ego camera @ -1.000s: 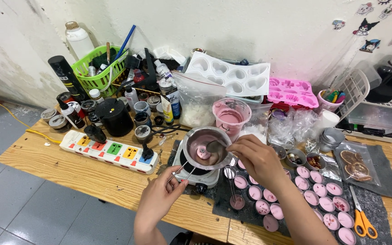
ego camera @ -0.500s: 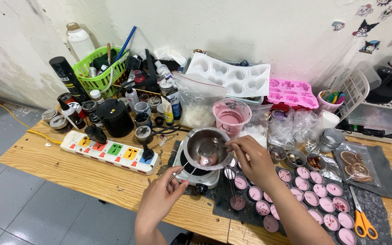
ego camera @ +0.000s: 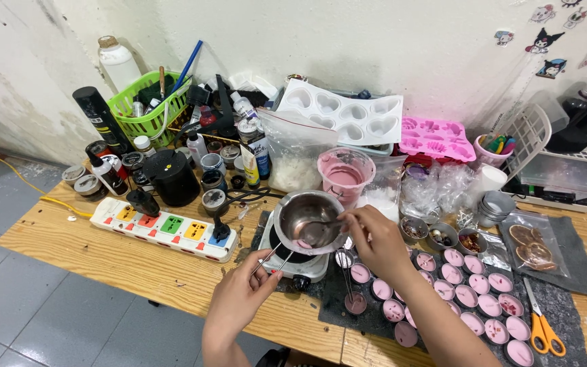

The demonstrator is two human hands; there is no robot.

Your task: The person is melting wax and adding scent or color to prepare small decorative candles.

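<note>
A steel pot [ego camera: 307,219] sits tilted on a small hotplate [ego camera: 293,261] at the desk's [ego camera: 137,272] middle. The left hand [ego camera: 242,295] pinches its wire handle; the right hand's [ego camera: 375,241] fingers pinch a spoon [ego camera: 317,233] inside. Pink-filled cups [ego camera: 467,295] lie just right, a power strip [ego camera: 164,228] left.

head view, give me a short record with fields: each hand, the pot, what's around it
left hand: grips the wire handle of the metal pot
right hand: holds a spoon inside the pot
metal pot: tilted, on a small white hot plate
right of pot: rows of small pink-filled tins on a dark mat
left of pot: white power strip
behind pot: pink cup
</note>
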